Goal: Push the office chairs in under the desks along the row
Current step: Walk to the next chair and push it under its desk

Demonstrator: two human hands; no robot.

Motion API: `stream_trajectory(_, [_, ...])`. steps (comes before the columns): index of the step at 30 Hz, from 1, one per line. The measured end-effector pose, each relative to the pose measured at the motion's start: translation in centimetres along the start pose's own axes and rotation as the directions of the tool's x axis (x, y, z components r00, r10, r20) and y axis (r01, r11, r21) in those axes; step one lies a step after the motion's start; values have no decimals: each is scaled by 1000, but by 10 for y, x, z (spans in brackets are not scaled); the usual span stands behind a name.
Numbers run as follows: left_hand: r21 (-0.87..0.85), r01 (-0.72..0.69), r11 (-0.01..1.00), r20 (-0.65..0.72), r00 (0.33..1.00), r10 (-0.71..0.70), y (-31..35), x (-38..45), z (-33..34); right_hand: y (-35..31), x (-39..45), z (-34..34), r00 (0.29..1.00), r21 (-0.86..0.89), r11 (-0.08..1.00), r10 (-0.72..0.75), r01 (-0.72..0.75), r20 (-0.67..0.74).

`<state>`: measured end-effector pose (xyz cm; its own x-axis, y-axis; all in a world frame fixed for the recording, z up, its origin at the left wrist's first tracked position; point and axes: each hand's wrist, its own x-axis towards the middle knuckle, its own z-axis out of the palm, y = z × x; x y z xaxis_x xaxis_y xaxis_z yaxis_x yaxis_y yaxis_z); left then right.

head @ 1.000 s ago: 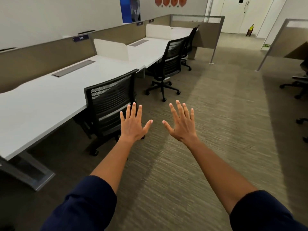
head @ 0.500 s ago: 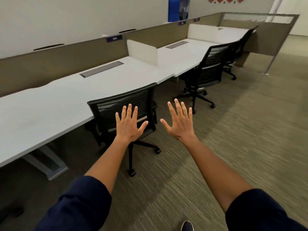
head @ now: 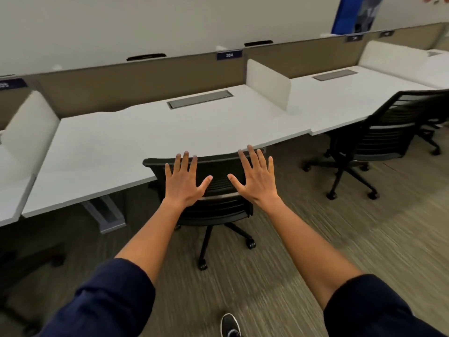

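Observation:
A black mesh-back office chair (head: 218, 183) stands in front of me, its back at the front edge of a long white desk (head: 150, 139). My left hand (head: 185, 183) and my right hand (head: 256, 181) are held out flat with fingers spread over the chair's backrest; whether the palms touch the mesh I cannot tell. Neither hand holds anything. A second black chair (head: 379, 139) stands to the right, out from the neighbouring desk (head: 340, 103). A third chair (head: 435, 117) shows partly at the right edge.
White dividers (head: 267, 86) separate the desk bays, backed by a tan partition (head: 136, 86). A grey desk leg (head: 107, 212) stands left of the chair. My black shoe (head: 229, 324) is on the carpet below. A dark, blurred chair base (head: 21, 256) lies at lower left.
My view has swung left to face the nearest chair square on. Both open hands have come forward over its backrest, and the chair now sits close to the desk edge.

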<state>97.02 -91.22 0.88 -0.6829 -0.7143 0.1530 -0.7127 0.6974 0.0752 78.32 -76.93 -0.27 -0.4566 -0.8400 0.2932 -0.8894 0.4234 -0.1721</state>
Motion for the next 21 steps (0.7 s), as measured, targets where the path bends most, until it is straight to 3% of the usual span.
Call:
stream_trajectory(10, [42,136,990,89,986,-140,-48,95,18,4,111,44,985,-29,993,-111,116,136])
stream_trajectory(14, [57,141,988,163,975,-148,-56,113,24,14,132,50,986,-67,985,-157,161,65])
stream_trajectory(21, [72,157,985,69,984,-162,-48,127,30,28,159,48,965,-95,963,-242,251,98])
